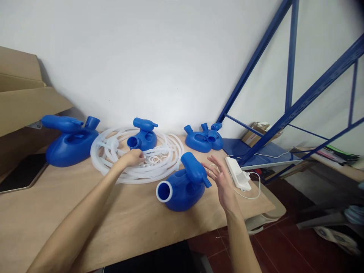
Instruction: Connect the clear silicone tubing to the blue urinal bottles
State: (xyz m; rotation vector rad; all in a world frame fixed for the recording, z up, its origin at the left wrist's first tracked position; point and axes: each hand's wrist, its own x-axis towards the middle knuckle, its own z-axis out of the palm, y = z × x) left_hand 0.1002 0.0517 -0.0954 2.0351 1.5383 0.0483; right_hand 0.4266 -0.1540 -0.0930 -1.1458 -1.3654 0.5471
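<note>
Toward the near edge of the desk [136, 223], right of its middle, a blue bottle [182, 195] stood with a white ring [171, 190] around its open mouth, which faced left and nearward. Farther back, nearer the desk's far edge, the left hand [135, 157] reached into a coil of white hose [148, 176], beside a scatter of small clear rings [155, 159] and just in front of a second blue bottle [148, 140]. Its fingers were curled, but their tips were hidden, so I could not tell whether they gripped anything. The right hand [220, 178] hung with fingers spread and nothing in them, close by the front bottle's right side; contact was unclear. A white power strip [233, 168] lay by the desk's right edge. The step in hand looked like picking through the small parts; the next move seemed to call for a precise pinch, clear of the hose.
</note>
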